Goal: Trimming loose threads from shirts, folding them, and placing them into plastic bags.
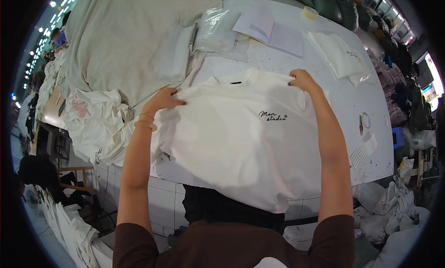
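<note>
A white T-shirt (222,133) with dark script lettering on its chest is spread between my hands, its collar at the far side and its lower edge hanging over the near table edge. My left hand (165,99) grips the shirt at its left shoulder, the fingers closed on the cloth. At the opposite shoulder, my right hand (306,80) pinches the fabric. Beneath the shirt is a white table (338,143). Gold-coloured bracelets (145,124) circle my left wrist.
Left lie a big greyish cloth (120,41) and crumpled white shirts (99,124). Beyond the collar are plastic-wrapped packets (215,31) and an open notebook (273,34). A tape roll (309,13), a bagged white garment (338,57) and small snips (360,124) rest at the right.
</note>
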{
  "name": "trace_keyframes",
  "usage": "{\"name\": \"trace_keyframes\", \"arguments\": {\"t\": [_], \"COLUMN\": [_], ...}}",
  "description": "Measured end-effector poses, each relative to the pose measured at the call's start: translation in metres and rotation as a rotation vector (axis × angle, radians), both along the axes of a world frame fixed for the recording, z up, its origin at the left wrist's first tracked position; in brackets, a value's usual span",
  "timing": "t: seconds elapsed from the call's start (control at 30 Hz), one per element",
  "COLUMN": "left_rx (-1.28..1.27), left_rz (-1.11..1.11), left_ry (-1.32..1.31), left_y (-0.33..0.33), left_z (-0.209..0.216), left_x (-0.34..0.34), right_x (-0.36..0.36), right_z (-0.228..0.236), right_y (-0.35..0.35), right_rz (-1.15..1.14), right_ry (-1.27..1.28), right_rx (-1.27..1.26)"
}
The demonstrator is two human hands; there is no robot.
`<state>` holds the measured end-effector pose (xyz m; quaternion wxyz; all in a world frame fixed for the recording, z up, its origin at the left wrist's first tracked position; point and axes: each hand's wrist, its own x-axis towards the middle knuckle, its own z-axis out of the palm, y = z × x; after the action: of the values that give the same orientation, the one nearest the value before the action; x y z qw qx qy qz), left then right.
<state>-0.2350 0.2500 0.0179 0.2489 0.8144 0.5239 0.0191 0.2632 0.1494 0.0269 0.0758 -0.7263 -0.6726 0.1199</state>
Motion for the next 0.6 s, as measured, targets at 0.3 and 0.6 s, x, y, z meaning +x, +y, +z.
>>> {"name": "trace_keyframes", "arguments": {"t": [0.3, 0.6], "left_rx": [0.745, 1.304], "left_rz": [0.000, 0.140], "left_ry": [-0.570, -1.111], "left_y": [-0.031, -0.141], "left_z": [0.137, 0.331], "left_x": [-0.050, -0.122], "right_x": [-0.030, -0.009], "right_z": [0.250, 0.383], "right_y": [-0.184, -0.394], "right_rz": [-0.182, -0.216], "right_ry": [0.142, -0.159], "right_rx": [0.884, 1.462]}}
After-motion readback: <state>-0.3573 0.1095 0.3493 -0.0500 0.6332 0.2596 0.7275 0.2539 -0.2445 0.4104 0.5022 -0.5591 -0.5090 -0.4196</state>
